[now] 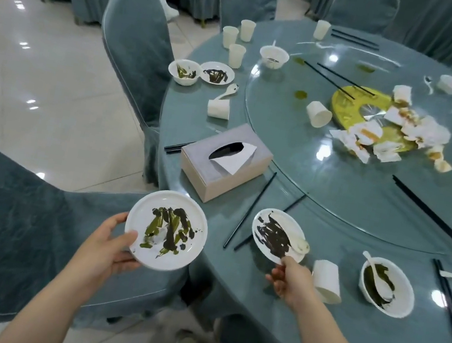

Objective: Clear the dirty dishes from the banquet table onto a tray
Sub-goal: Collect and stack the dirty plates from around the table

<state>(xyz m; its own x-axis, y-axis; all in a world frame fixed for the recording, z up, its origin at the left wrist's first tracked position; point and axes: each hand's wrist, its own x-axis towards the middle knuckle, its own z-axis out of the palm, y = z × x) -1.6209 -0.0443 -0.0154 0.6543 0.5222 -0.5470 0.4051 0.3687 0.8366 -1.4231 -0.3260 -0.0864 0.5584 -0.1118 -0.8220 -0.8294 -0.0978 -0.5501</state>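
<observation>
Left hand [109,244]: grips a round white plate smeared green and black [166,229], held clear of the bench edge, thumb on the rim.

Right hand [288,280]: pinches the near rim of a second white plate smeared black [277,235], tilted up off the round grey-blue bench [371,330], with a white spoon [300,245] lying in it.

Handling, judged: stiff, light, breakable, greasy; hold by the clean rim and keep level or the spoon slides.

Count:
- plates, three
- bowls, four
- white paper cups, eight
- grey tissue box [225,160], one
- tray, none in sight
</observation>
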